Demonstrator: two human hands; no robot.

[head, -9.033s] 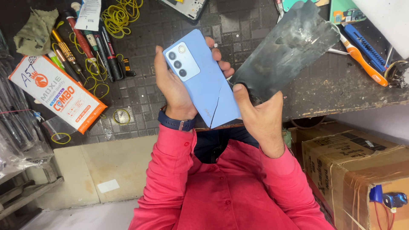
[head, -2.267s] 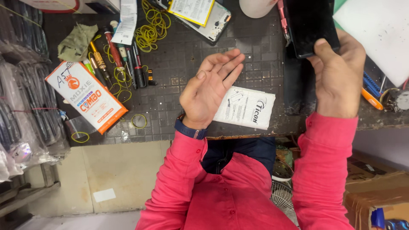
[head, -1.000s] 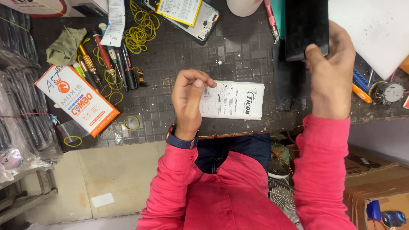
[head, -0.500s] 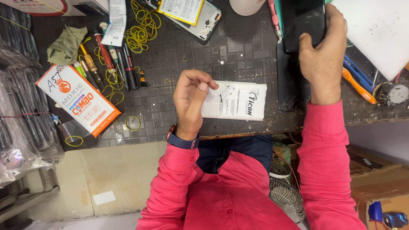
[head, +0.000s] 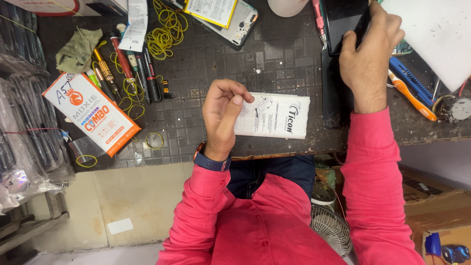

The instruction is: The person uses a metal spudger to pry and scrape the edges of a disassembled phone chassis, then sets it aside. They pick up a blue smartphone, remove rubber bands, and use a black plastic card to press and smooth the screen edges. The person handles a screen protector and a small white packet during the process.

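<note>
My left hand (head: 223,115) rests on the dark work mat (head: 196,68), its fingers curled and pinching the left edge of a flat white packet (head: 274,116) that lies near the bench's front edge. My right hand (head: 369,54) is stretched to the far right of the bench and grips a black phone (head: 343,22) with its dark face up. A long dark strip (head: 337,93) lies on the mat just below that phone, beside my right wrist.
Screwdrivers and pens (head: 132,68), yellow rubber bands (head: 164,29) and a green cloth (head: 76,49) lie at the left. An orange-and-white box (head: 93,115) sits at the front left. An opened phone back (head: 223,17) lies at the top. Blue and orange tools (head: 409,88) are at right.
My right hand has lifted the black phone farther toward the top right. My left hand, earlier open above the white packet, has closed its fingers on the packet's left edge.
</note>
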